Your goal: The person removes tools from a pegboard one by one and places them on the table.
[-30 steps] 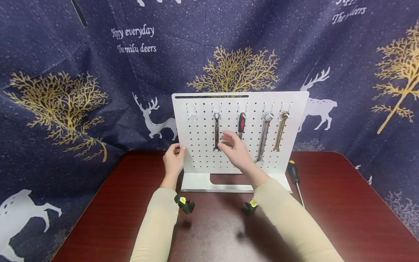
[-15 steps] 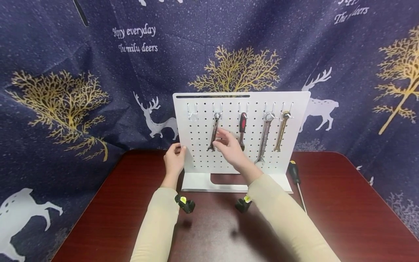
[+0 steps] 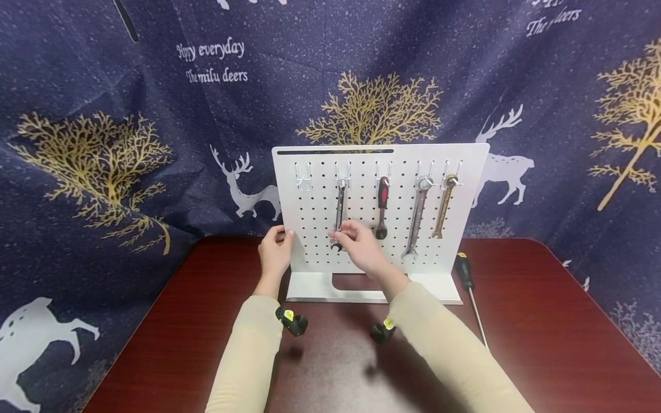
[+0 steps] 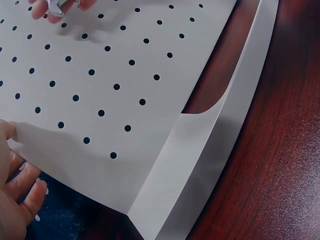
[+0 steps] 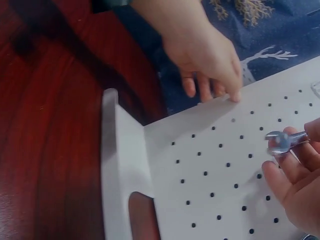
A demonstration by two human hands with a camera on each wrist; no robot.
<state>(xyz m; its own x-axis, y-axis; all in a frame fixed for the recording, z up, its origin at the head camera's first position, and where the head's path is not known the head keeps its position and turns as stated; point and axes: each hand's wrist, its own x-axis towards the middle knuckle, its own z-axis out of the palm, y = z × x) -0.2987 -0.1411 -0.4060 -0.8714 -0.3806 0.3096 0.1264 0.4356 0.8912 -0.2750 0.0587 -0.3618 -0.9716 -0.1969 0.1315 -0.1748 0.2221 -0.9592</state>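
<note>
My left hand (image 3: 275,252) holds the left edge of a white pegboard (image 3: 315,246), thumb on the front and fingers behind, as the left wrist view also shows. A slim dark combination wrench (image 3: 339,206) hangs by its ring end from a wire hook, second from the left. Near its lower open end, my right hand (image 3: 361,248) pinches it. In the right wrist view the wrench's open jaw end (image 5: 280,142) pokes out between the fingers. Just right of that hand hangs a ratchet wrench (image 3: 383,198) with a black and red handle.
Farther right hang a large combination wrench (image 3: 417,221) and a gold-toned wrench (image 3: 444,207). The leftmost hook (image 3: 303,178) bears nothing. A black-handled screwdriver (image 3: 465,272) lies on the dark red table (image 3: 330,367), right of the board. A patterned cloth (image 3: 232,115) hangs behind.
My right hand has moved left and down to the wrench's lower end and closed on it. The wrench swung left, then back nearer upright. My left hand stays on the board.
</note>
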